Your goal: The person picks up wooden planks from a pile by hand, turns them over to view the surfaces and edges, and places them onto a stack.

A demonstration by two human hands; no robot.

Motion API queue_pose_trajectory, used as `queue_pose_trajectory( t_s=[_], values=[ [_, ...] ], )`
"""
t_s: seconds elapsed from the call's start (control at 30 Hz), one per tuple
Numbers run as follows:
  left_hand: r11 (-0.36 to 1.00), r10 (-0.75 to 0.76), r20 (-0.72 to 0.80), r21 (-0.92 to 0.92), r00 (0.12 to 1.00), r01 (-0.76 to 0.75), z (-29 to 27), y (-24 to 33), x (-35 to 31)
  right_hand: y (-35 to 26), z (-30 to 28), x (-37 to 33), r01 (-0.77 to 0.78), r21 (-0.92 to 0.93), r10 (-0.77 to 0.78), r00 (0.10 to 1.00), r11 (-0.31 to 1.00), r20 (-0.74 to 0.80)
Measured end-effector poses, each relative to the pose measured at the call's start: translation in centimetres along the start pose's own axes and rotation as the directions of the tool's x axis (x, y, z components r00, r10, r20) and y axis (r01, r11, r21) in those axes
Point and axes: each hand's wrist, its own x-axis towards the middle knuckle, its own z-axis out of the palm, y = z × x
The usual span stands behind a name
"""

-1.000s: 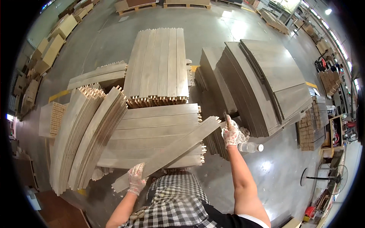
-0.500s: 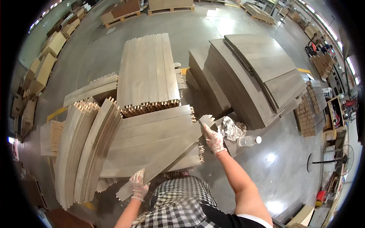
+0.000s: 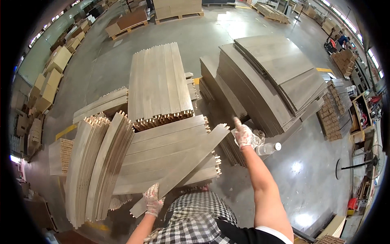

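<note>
A long grey-brown wooden plank [image 3: 191, 159] with pegs at its ends lies diagonally across a stack of similar planks [image 3: 162, 140]. My left hand [image 3: 153, 200], in a pale speckled glove, is closed round the plank's near left end. My right hand [image 3: 244, 137], gloved alike, is off the plank, beyond its far right end, with at least one finger stretched out. Beside and partly under that hand is a crumpled whitish cloth or wrap [image 3: 257, 138], partly hidden. A clear bottle with a white cap [image 3: 268, 149] lies next to it.
Curved stacks of pegged planks [image 3: 87, 162] stand on edge at left. A taller plank pile [image 3: 160, 81] rises behind. Large panels [image 3: 280, 65] are heaped at far right. A fan [image 3: 371, 162] stands by the right wall, and loaded pallets [image 3: 178, 12] sit at the back.
My right hand has let go of the plank's far end and moved right, to the crumpled cloth. My left hand keeps its hold. The view has shifted slightly.
</note>
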Motion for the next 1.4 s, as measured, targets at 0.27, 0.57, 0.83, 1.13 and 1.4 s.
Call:
queue_pose_trajectory(
  t_s=[0.27, 0.57, 0.83, 1.13, 1.4],
  values=[
    [1.0, -0.011, 0.009, 0.005, 1.0, 0.011, -0.4, 0.1, -0.1, -4.4, 7.0, -9.4, 0.258, 0.358, -0.232, 0.966, 0.897, -0.114],
    [1.0, -0.017, -0.053, -0.024, 0.998, 0.016, -1.1, 0.3, -0.1, -8.0, 10.5, -14.1, 0.418, 0.271, -0.398, 0.908, 0.867, -0.129],
    [1.0, -0.002, 0.021, 0.017, 1.0, 0.001, -2.0, -0.3, -1.0, -14.9, 14.9, -28.0, 0.621, 0.458, -0.649, 0.752, 0.636, -0.119],
    [0.689, -0.64, 0.014, -0.433, 0.768, 0.582, -2.5, -9.5, -13.9, -14.4, 15.1, -26.8, 0.502, 0.461, -0.479, 0.86, 0.732, -0.178],
    [0.483, -0.747, -0.037, -0.717, 0.663, 0.503, -1.1, -10.6, -15.6, -19.4, 12.8, -29.4, 0.422, 0.425, -0.485, 0.873, 0.801, 0.049]
  ],
)
